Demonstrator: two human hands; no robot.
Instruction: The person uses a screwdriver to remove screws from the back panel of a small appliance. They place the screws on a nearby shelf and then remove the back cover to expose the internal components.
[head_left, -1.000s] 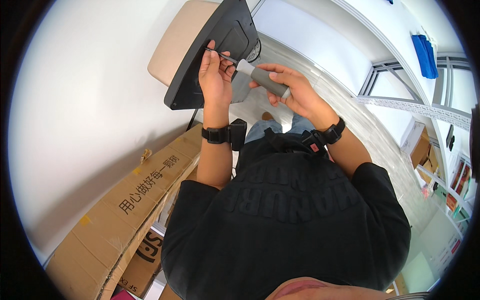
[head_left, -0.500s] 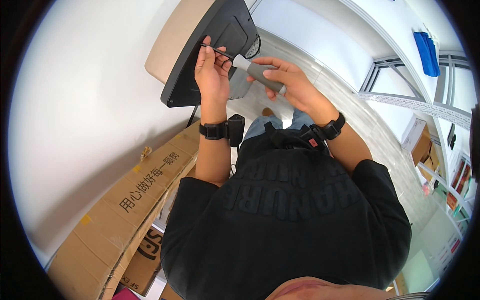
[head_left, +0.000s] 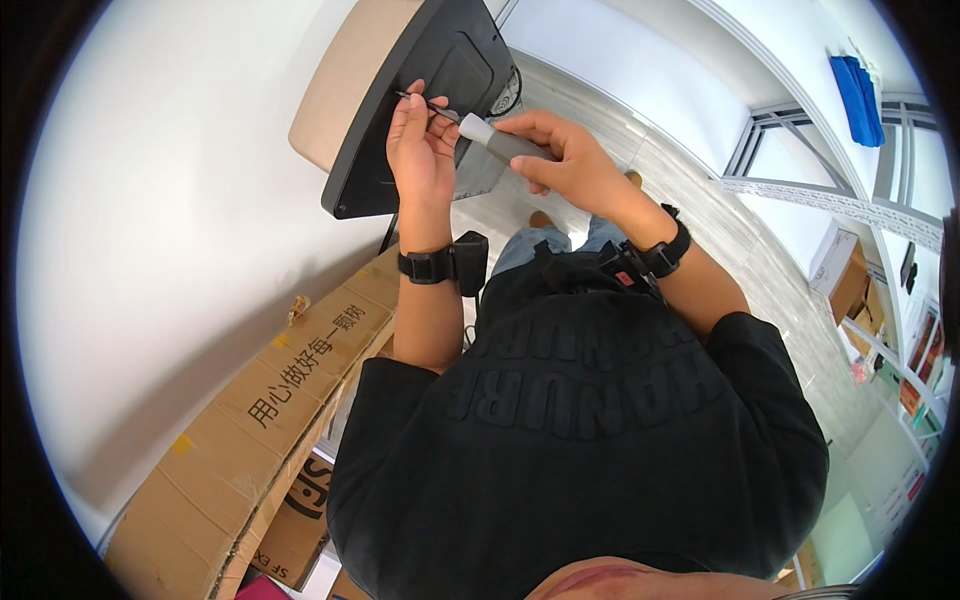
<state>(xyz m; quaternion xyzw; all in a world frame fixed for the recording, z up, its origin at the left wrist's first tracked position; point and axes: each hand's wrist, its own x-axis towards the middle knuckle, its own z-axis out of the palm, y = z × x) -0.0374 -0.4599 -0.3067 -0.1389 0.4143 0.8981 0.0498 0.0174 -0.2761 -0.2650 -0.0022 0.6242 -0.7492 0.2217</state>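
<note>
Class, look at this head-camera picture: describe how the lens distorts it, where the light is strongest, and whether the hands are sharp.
Head view: fisheye, so the white wall and the cardboard box edges bow toward a black circular rim; bright, even daylight washes out the wall and floor, with only soft shadows; the left hand, right hand and grey screwdriver are sharp, with no motion blur.

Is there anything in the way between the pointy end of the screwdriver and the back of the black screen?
Nothing visible. The screwdriver, held in the right hand, has its thin tip steadied by the left hand, and it already reaches the back of the black monitor.
</note>
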